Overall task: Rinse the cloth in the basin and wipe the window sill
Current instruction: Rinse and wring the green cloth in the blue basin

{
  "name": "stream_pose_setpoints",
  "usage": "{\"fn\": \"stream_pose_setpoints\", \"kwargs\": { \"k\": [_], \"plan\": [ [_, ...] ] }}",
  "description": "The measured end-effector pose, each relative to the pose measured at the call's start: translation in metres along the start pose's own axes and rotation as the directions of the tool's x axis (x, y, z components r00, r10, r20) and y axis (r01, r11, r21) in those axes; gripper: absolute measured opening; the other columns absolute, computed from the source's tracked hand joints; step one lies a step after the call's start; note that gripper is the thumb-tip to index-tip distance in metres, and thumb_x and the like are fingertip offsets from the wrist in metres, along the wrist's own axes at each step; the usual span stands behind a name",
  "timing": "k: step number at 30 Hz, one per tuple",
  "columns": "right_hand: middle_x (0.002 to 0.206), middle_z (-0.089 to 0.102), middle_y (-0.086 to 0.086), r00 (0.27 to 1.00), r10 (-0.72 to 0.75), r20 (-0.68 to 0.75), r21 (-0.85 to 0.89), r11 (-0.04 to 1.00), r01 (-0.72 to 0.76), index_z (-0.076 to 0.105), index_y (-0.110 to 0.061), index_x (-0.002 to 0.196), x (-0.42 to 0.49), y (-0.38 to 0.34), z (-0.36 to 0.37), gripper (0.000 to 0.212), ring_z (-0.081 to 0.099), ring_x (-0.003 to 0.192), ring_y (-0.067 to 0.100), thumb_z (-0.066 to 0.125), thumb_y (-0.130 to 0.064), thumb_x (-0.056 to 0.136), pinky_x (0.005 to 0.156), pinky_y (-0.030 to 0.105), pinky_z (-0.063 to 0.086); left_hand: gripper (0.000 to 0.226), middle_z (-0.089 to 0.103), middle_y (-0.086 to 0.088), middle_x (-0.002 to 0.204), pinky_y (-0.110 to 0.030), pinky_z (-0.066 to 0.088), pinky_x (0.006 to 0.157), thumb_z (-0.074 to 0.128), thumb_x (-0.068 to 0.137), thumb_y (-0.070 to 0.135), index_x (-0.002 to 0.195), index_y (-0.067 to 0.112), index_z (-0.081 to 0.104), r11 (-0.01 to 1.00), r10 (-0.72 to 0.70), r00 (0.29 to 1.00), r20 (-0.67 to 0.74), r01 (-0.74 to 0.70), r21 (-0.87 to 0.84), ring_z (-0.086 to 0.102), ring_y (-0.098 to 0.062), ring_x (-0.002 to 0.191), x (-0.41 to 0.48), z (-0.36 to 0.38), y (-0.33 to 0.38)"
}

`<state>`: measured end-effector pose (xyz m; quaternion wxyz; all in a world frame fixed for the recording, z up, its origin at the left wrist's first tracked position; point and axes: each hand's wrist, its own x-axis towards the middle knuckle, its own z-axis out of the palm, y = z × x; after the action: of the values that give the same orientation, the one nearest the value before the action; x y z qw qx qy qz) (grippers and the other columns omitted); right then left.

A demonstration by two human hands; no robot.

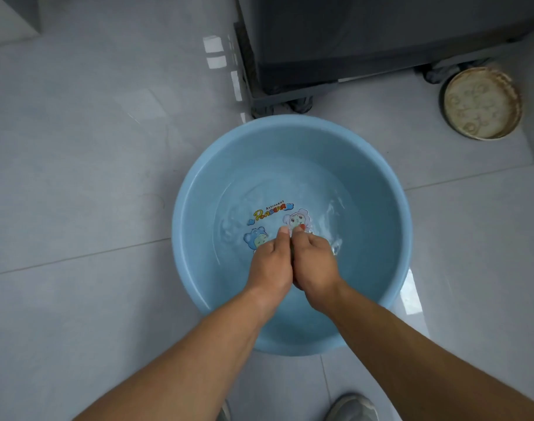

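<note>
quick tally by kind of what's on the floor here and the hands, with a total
round blue plastic basins: 1
round rusty cream metal trays: 1
dark grey appliances on a wheeled stand: 1
grey shoes: 1 clearly, perhaps another at the bottom edge
bare hands, left hand, right hand: 2
total: 6

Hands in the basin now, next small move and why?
Probably keep rubbing a moment, then lift and wring. Left hand and right hand are pressed together in the rippling water of the blue basin; the cloth is almost wholly hidden between them, so how well rinsed it is cannot be told.
</note>
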<state>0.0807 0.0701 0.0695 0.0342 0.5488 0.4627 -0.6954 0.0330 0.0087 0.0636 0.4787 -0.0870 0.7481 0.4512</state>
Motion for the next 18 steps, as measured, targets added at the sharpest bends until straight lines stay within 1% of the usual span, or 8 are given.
{"fn": "stream_pose_setpoints", "kwargs": {
  "k": [1,3,6,9,11,13,16,18],
  "plan": [
    [0.04,0.051,-0.005,1.0,0.005,0.012,-0.003,1.0,-0.005,0.053,-0.004,0.063,-0.007,-0.004,0.0,0.047,0.045,0.033,0.007,0.039,-0.022,0.104,0.034,0.013,0.031,0.048,0.073,0.0,0.077,-0.02,0.044,0.051,0.038,0.101,0.048,0.095,0.018,0.075,0.999,-0.039,0.999,0.009,0.039,-0.022,0.065,-0.014,0.064,-0.008,-0.002,0.005],
    [0.049,0.058,0.001,0.999,0.001,0.037,0.007,1.0,-0.002,0.056,-0.004,0.069,-0.026,-0.016,-0.001,0.044,0.052,0.039,0.012,0.044,-0.028,0.103,0.037,0.017,0.037,0.046,0.071,-0.003,0.071,-0.02,0.04,0.044,0.037,0.101,0.048,0.093,0.02,0.073,0.996,-0.073,0.997,0.033,0.074,-0.041,0.061,-0.014,0.052,-0.029,-0.008,0.018],
    [0.071,0.058,0.018,0.998,-0.034,0.052,-0.042,0.998,0.036,0.055,0.006,0.086,-0.059,-0.039,-0.007,0.045,0.058,0.06,0.028,0.054,-0.038,0.097,0.045,0.026,0.042,0.043,0.075,-0.012,0.087,-0.022,0.049,0.047,0.04,0.101,0.045,0.1,0.015,0.072,0.999,-0.014,0.998,0.059,0.017,-0.041,0.069,-0.02,0.06,-0.059,-0.023,0.045],
    [0.072,0.057,0.021,0.995,-0.047,0.083,-0.035,0.998,0.05,0.053,0.001,0.084,-0.099,-0.071,-0.02,0.034,0.058,0.059,0.029,0.063,-0.03,0.094,0.048,0.03,0.045,0.04,0.071,-0.022,0.099,-0.032,0.06,0.057,0.054,0.097,0.042,0.098,0.003,0.06,0.999,0.017,0.998,0.054,-0.015,-0.036,0.074,-0.029,0.072,-0.094,-0.04,0.079],
    [0.069,0.06,0.02,0.995,-0.056,0.084,-0.018,0.998,0.058,0.054,-0.005,0.083,-0.13,-0.096,-0.029,0.028,0.059,0.055,0.028,0.064,-0.028,0.094,0.049,0.029,0.047,0.037,0.066,-0.026,0.105,-0.044,0.063,0.064,0.063,0.092,0.041,0.093,0.006,0.054,0.999,0.053,0.998,0.041,-0.053,-0.001,0.073,-0.035,0.083,-0.121,-0.049,0.103],
    [0.069,0.064,0.018,0.995,-0.072,0.075,0.027,0.997,0.07,0.056,-0.005,0.083,-0.162,-0.12,-0.039,0.027,0.065,0.056,0.032,0.066,-0.029,0.093,0.05,0.029,0.05,0.036,0.065,-0.027,0.102,-0.045,0.063,0.063,0.069,0.088,0.039,0.09,0.008,0.052,0.995,0.094,0.994,0.06,-0.096,0.035,0.073,-0.038,0.079,-0.151,-0.054,0.13],
    [0.085,0.071,0.022,0.994,-0.078,0.078,0.166,0.984,0.064,0.061,0.006,0.099,-0.214,-0.156,-0.056,0.036,0.074,0.078,0.043,0.071,-0.027,0.09,0.072,0.044,0.062,0.034,0.066,-0.017,0.083,-0.041,0.059,0.064,0.071,0.086,0.039,0.087,0.011,0.052,0.973,0.171,0.98,0.097,-0.184,0.139,0.066,-0.031,0.067,-0.198,-0.054,0.171],
    [0.098,0.072,0.03,0.993,-0.084,0.082,0.275,0.96,0.058,0.059,0.013,0.108,-0.248,-0.179,-0.072,0.049,0.073,0.086,0.046,0.072,-0.028,0.087,0.086,0.055,0.058,0.028,0.063,-0.019,0.079,-0.042,0.054,0.061,0.072,0.087,0.031,0.087,0.012,0.051,0.969,0.207,0.967,0.151,-0.224,0.104,0.061,-0.029,0.065,-0.229,-0.045,0.198]
  ]
}}
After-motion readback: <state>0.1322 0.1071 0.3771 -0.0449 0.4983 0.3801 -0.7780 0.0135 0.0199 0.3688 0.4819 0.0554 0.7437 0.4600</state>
